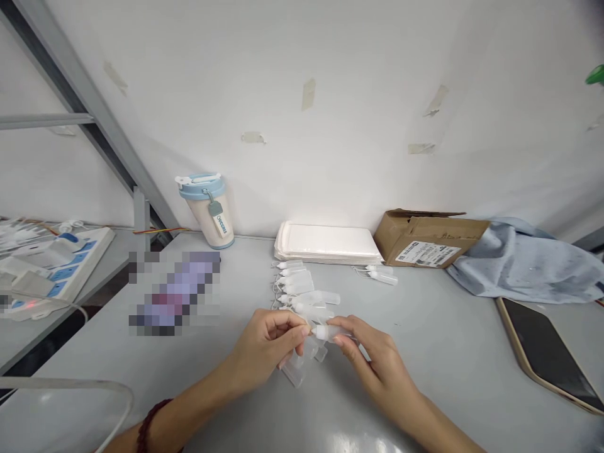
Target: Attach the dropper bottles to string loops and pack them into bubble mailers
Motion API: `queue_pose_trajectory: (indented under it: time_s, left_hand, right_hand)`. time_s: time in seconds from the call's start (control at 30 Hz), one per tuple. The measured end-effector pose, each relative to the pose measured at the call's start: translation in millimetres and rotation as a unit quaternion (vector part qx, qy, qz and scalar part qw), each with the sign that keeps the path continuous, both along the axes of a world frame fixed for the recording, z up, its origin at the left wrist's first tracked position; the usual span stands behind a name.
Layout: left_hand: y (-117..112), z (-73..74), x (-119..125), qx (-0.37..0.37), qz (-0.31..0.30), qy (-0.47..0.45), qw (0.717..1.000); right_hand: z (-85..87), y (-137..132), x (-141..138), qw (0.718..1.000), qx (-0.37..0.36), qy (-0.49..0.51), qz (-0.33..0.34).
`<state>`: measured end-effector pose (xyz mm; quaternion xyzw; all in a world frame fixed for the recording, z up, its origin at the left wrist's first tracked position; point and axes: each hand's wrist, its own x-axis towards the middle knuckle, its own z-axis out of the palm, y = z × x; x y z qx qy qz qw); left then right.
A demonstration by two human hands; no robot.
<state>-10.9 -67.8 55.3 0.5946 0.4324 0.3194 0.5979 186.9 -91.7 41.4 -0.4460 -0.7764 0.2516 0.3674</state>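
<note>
In front of me, a small translucent dropper bottle (323, 333) with a pointed white nozzle lies sideways between my hands. My right hand (372, 355) is closed around its body, thumb below and forefinger on top. My left hand (268, 346) pinches right at the nozzle's tip; what its fingertips grip is too small to make out. Under and behind my hands, several similar dropper bottles (298, 285) lie in a rough column, thin white strings at their nozzle ends. A few (293, 372) lie partly hidden below my fingers.
Behind the bottles lies a stack of white flat packs (330, 241), beside a cardboard box (431, 239) and a grey-blue cloth (528, 261). Two dropper bottles (383, 275) lie before the box. A phone (552, 352) is right; a tumbler (207, 211) and power strip (70, 270) are left.
</note>
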Motion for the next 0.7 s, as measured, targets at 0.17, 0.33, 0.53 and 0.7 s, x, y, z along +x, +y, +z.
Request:
queue_pose_trajectory:
  time_s: [0.17, 0.33, 0.53, 0.7]
  left_hand:
    - [2.9, -1.9, 0.4, -0.01, -0.008, -0.007, 1.0]
    - [5.9, -0.2, -3.8, -0.009, -0.006, -0.008, 1.0]
    - [8.2, 0.2, -7.0, -0.01, -0.016, 0.0, 1.0]
    - [9.1, 3.2, -6.8, -0.01, -0.021, 0.018, 1.0]
  right_hand:
    - [-1.9, 1.4, -0.5, 0.997, 0.078, -0.011, 0.002]
    - [3.2, 2.7, 2.2, 0.995, 0.091, -0.028, 0.009]
    - [2.7, 4.5, 4.1, 0.995, 0.097, -0.017, 0.014]
    - [3.8, 6.8, 3.2, 0.998, 0.056, -0.007, -0.007]
